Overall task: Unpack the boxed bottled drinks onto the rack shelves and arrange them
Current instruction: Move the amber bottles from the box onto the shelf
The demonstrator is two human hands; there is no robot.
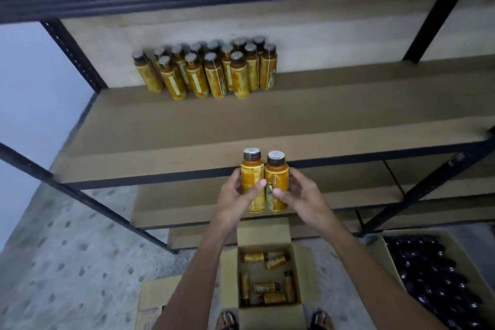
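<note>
Two yellow bottled drinks stand upright side by side in the air in front of the middle shelf's front edge. My left hand (238,195) grips the left bottle (251,177) and my right hand (300,195) grips the right bottle (277,177). Below them on the floor sits an open cardboard box (230,276) with several more yellow bottles (265,288) lying loose inside. Far back on the brown shelf board (321,120) stands a cluster of several yellow bottles (209,72).
The rack has black metal posts (434,21) and beams, with another shelf overhead and lower shelves (187,201) below. A second open box of dark-capped bottles (434,276) sits at the right on the floor. A flat carton (152,303) lies at the left of my feet.
</note>
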